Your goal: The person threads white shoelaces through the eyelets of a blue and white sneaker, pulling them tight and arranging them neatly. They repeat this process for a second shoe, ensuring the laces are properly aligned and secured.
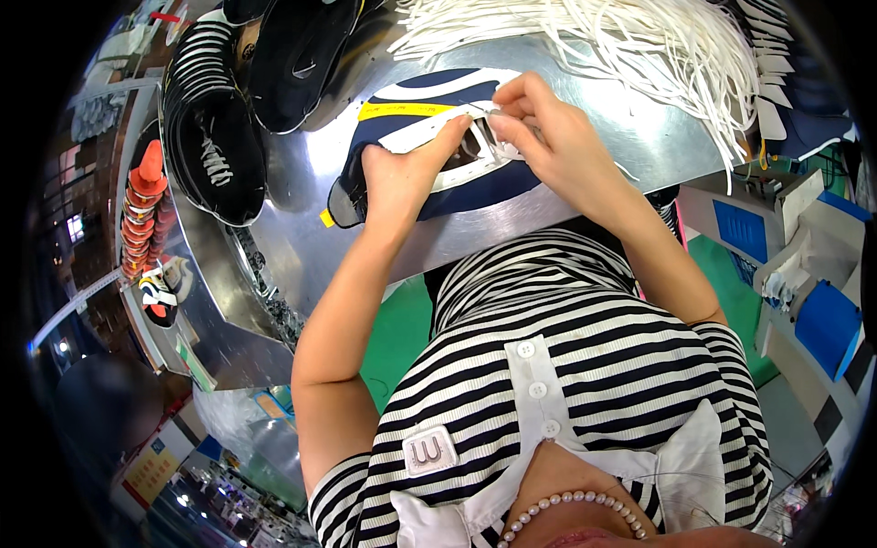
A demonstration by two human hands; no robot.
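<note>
A navy shoe upper with white stripes and a yellow strip lies on its side on the metal table, its heel end toward the left. My left hand grips it near the collar, the thumb laid along the white eyelet edge. On the other side of the opening, my right hand pinches thumb and forefinger together at the eyelets. A white shoelace crosses the opening between the two hands. What exactly sits between the right fingertips is mostly hidden, but it appears to be the lace.
A heap of loose white shoelaces spreads over the table's far right. Black shoe uppers sit at the left edge. More navy-and-white pieces are stacked at the far right. An orange stack stands beyond the table's left side.
</note>
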